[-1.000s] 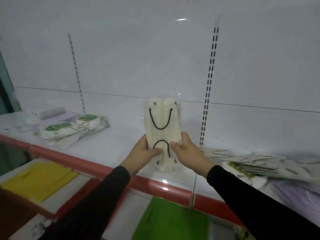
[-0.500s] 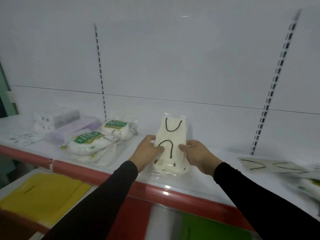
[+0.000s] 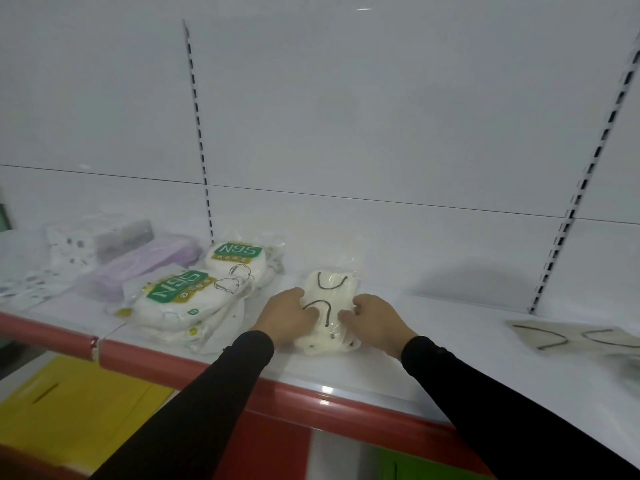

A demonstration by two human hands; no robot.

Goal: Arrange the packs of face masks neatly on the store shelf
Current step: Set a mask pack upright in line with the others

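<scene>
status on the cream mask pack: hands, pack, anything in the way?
Left hand and right hand both grip cream mask pack. Pack flat on shelf, just right of N95 packs. Nothing in the way.

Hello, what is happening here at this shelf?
A person is stocking a white store shelf. The left hand and the right hand hold a clear pack of cream face masks with black ear loops, low on the shelf beside two N95 packs. More flat packs lie to the right.
</scene>
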